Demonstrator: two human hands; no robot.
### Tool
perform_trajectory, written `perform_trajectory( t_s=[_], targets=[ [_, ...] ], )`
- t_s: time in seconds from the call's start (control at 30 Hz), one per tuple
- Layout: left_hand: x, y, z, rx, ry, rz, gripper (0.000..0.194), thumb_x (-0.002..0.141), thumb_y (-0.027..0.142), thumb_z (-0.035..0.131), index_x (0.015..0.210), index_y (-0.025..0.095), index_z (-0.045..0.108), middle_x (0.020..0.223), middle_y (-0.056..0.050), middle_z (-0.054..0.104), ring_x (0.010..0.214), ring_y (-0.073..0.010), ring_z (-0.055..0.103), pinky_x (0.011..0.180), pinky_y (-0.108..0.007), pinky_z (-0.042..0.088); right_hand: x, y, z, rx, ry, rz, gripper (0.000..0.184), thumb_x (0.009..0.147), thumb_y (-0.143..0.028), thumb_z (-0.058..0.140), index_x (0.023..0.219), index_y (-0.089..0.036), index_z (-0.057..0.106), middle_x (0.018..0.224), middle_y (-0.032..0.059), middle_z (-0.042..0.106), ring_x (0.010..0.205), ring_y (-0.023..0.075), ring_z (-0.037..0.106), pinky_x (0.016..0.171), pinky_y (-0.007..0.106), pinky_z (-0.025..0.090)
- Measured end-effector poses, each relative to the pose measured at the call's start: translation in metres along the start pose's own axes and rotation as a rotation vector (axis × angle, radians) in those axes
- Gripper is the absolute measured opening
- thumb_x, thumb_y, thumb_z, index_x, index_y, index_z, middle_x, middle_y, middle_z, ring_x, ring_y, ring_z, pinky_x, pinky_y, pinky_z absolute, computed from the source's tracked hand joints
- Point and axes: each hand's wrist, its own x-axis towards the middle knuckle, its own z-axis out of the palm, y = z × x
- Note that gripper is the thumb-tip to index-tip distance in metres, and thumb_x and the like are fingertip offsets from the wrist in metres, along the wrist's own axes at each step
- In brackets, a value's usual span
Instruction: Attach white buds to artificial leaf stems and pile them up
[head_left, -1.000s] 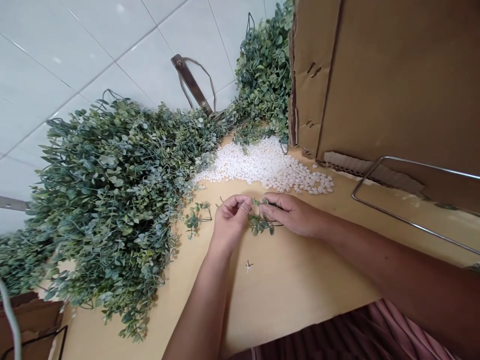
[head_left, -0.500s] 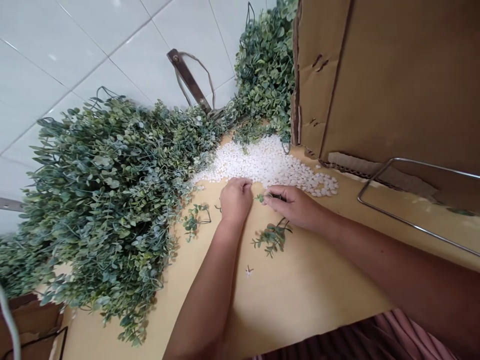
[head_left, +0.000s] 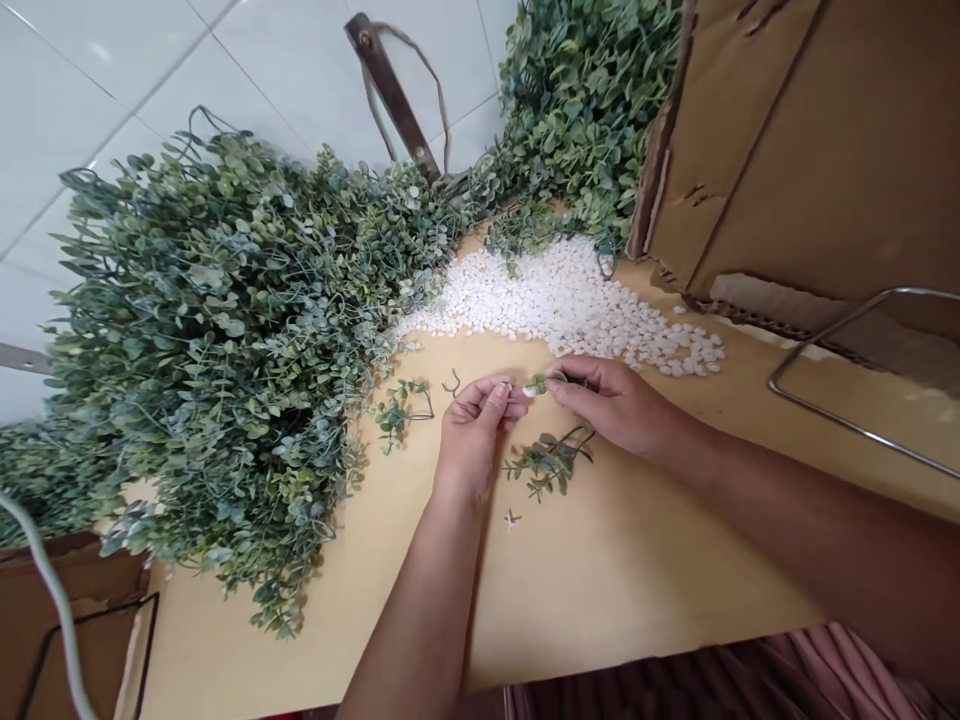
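Between thumb and fingers of my left hand [head_left: 480, 425] is a small white piece [head_left: 509, 387], like those in the pile. My right hand [head_left: 611, 400] pinches a green artificial leaf sprig [head_left: 535, 385], its tip pointing at my left hand; something white shows at that tip. The two hands are close together but apart. Behind them spreads a pile of small white pieces [head_left: 555, 300]. A loose leafy sprig [head_left: 551, 462] lies just below my right hand, and another sprig [head_left: 401, 408] lies left of my left hand. A tiny star-shaped bit [head_left: 511, 520] rests nearer me.
A large heap of artificial greenery [head_left: 225, 350] covers the left side, with more foliage [head_left: 585, 110] at the back. At right stands a cardboard box [head_left: 810, 150] with a bent metal rod [head_left: 847, 425] before it. A pale cable [head_left: 49, 590] hangs at lower left.
My left hand has come back from the edge of the white pile and turned, with a small white piece now showing in its fingers. My right hand still holds its sprig. The view has shifted.
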Motion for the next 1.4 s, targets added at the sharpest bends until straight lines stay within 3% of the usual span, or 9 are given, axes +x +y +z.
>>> perform_trajectory(
  t_s=[0.13, 0.27, 0.4, 0.7, 1.4],
  targets=[
    [0.005, -0.004, 0.0, 0.014, -0.017, 0.022, 0.021, 0.057, 0.025, 0.078, 0.072, 0.015, 0.069, 0.06, 0.0, 0.068, 0.051, -0.0039, 0.057, 0.049, -0.013, 0.04, 0.001, 0.001, -0.001, -0.022, -0.022, 0.023, 0.018, 0.076, -0.03, 0.044, 0.064, -0.018, 0.05, 0.052, -0.0056, 0.04, 0.05, 0.0093, 0.038, 0.052, 0.024, 0.031],
    [0.004, -0.004, -0.002, 0.011, -0.05, -0.011, 0.022, 0.055, 0.022, 0.078, 0.075, 0.016, 0.072, 0.064, -0.001, 0.07, 0.055, -0.005, 0.06, 0.053, -0.014, 0.043, 0.001, 0.0, 0.0, -0.063, 0.005, 0.017, 0.021, 0.077, -0.033, 0.046, 0.065, -0.017, 0.052, 0.058, -0.0031, 0.046, 0.056, 0.0102, 0.041, 0.055, 0.024, 0.033],
    [0.001, -0.004, -0.006, 0.005, -0.065, -0.032, 0.024, 0.055, 0.022, 0.079, 0.077, 0.017, 0.073, 0.066, -0.001, 0.071, 0.059, -0.0066, 0.062, 0.058, -0.016, 0.046, -0.001, 0.0, 0.002, -0.145, 0.023, 0.03, 0.026, 0.077, -0.037, 0.047, 0.06, -0.017, 0.051, 0.057, -0.0024, 0.042, 0.057, 0.0114, 0.042, 0.054, 0.024, 0.033],
    [0.001, -0.003, -0.009, 0.011, -0.145, -0.02, 0.018, 0.054, 0.024, 0.08, 0.069, 0.018, 0.072, 0.055, 0.002, 0.067, 0.055, -0.0064, 0.061, 0.056, -0.016, 0.044, -0.008, 0.002, 0.007, -0.178, -0.039, 0.046, 0.028, 0.081, -0.033, 0.045, 0.06, -0.016, 0.054, 0.053, -0.0028, 0.041, 0.052, 0.0104, 0.038, 0.05, 0.024, 0.03],
    [0.001, -0.005, -0.008, 0.044, -0.084, -0.01, 0.021, 0.05, 0.024, 0.081, 0.068, 0.017, 0.072, 0.06, -0.001, 0.069, 0.057, -0.0083, 0.062, 0.058, -0.019, 0.046, -0.01, 0.001, 0.012, -0.194, 0.113, 0.043, 0.016, 0.075, -0.021, 0.048, 0.063, -0.015, 0.057, 0.059, -0.0004, 0.052, 0.058, 0.0114, 0.045, 0.055, 0.024, 0.036]
  ],
)
